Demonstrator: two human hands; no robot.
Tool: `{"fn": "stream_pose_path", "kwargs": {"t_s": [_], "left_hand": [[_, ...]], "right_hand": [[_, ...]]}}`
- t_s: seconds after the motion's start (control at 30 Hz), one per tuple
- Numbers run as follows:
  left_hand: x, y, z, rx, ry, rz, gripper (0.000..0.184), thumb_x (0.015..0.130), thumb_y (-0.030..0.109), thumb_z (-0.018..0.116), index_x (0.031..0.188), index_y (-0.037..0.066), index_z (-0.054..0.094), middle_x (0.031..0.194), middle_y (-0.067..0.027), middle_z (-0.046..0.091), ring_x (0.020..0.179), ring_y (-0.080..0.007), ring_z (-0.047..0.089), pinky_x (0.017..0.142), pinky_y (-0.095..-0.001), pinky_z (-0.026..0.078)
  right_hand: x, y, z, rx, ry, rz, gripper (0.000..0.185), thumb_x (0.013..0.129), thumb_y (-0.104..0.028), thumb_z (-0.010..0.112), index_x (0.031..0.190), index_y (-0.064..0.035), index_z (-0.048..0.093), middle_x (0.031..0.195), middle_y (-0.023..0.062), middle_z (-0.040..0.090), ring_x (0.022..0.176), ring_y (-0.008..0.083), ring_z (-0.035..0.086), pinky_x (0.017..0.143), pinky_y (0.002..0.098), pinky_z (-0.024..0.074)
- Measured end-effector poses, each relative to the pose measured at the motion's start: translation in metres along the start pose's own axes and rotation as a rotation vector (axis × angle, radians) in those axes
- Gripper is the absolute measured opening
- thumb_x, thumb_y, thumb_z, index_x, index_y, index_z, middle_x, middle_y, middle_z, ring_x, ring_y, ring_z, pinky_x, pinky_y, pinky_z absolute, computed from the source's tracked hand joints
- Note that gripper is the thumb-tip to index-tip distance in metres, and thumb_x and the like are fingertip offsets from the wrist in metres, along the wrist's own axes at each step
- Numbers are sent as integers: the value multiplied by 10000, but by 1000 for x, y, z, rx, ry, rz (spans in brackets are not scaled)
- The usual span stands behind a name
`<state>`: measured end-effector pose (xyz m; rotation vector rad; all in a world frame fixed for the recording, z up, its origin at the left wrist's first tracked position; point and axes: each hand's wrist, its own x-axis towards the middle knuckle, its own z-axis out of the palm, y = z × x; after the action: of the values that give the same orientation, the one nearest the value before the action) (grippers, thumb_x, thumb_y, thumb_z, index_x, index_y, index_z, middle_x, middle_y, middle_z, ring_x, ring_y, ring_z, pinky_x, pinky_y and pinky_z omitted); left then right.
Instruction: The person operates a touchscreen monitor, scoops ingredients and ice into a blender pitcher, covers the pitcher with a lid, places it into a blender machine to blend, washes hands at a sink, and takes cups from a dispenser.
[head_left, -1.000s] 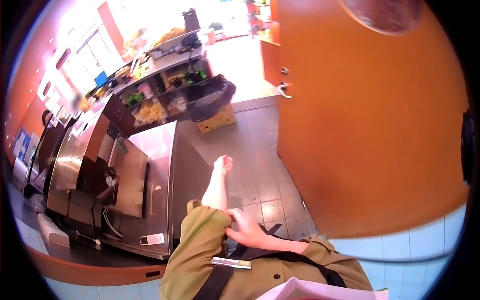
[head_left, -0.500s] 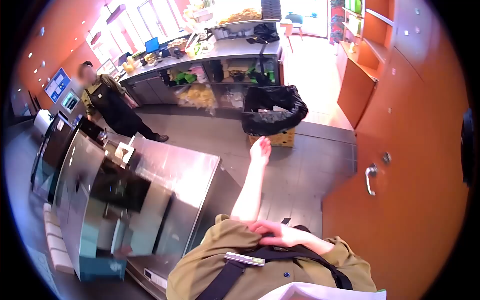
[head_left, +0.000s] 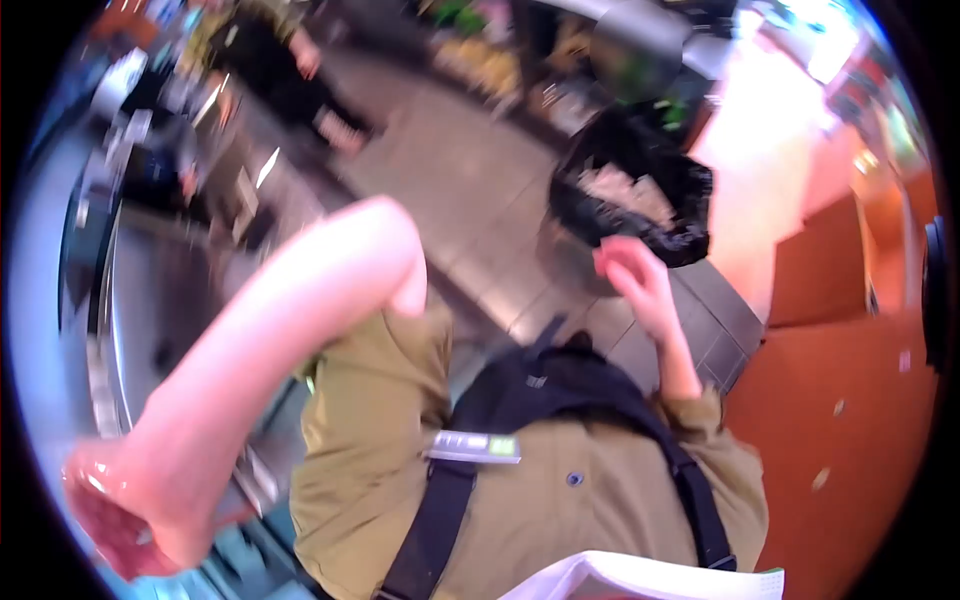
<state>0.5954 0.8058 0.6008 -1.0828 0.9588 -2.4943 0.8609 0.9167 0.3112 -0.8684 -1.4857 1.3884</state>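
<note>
My left arm is bent with the elbow raised, and my left hand [head_left: 140,510] is back at the lower left beside the steel counter. Blur hides how its fingers are set and whether it holds anything. My right hand [head_left: 645,285] is held out in front of me, fingers loosely curved and apart, with nothing in it. Beyond it stands a bin with a black liner [head_left: 690,190], with pale waste [head_left: 625,190] inside. I wear a khaki shirt [head_left: 540,510], a dark apron [head_left: 530,385] and a name badge [head_left: 475,447].
A person in a dark apron [head_left: 265,60] stands at the upper left, beyond the steel counter. Orange panels [head_left: 830,430] rise on my right. Grey floor tiles [head_left: 440,180] run between the counter and the bin. Under the back counter are blurred bags [head_left: 480,65].
My left arm has gone from stretched forward to bent back at the left. My right hand has left the left sleeve and moved forward. The view has tilted down and turned.
</note>
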Motion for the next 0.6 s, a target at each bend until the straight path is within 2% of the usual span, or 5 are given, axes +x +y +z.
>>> {"fn": "stream_pose_path", "kwargs": {"t_s": [0.2, 0.27, 0.37, 0.47, 0.6], "left_hand": [[-32, -36, -41, 485, -421, 117, 47, 709, 31, 468, 718, 58, 506, 601, 3, 487, 579, -119, 473, 644, -261, 363], [-32, -43, -65, 579, -476, 149, 47, 709, 31, 468, 724, 58, 504, 602, 3, 485, 577, -120, 471, 643, -261, 362], [-38, -58, -118, 682, -521, 176, 49, 708, 29, 469, 733, 57, 501, 603, 3, 482, 575, -120, 467, 641, -260, 359], [-29, -79, -184, 684, -501, 216, 53, 707, 28, 470, 742, 56, 498, 604, 3, 479, 573, -120, 464, 639, -259, 357], [-3, -113, -263, 525, -410, 354, 61, 705, 26, 470, 754, 54, 494, 605, 2, 474, 571, -120, 459, 637, -258, 355]], "right_hand": [[134, -27, 116, 85, -827, -278, 392, 717, -79, 596, 1072, -22, 442, 981, 116, 521, 922, 215, 521, 772, 302, 431], [147, -25, 143, 203, -880, -289, 449, 673, -49, 600, 1079, -2, 416, 999, 124, 503, 923, 218, 515, 794, 304, 417], [174, -7, 172, 308, -655, -44, 358, 656, 16, 563, 994, 16, 444, 904, 94, 498, 876, 164, 502, 783, 265, 396], [241, 13, 206, 363, -525, -10, 289, 663, 30, 542, 941, 16, 461, 881, 67, 499, 850, 131, 485, 770, 251, 389], [341, 20, 245, 430, -755, 53, 288, 623, 4, 504, 911, 6, 500, 864, 37, 516, 828, 107, 476, 749, 244, 388]]}}
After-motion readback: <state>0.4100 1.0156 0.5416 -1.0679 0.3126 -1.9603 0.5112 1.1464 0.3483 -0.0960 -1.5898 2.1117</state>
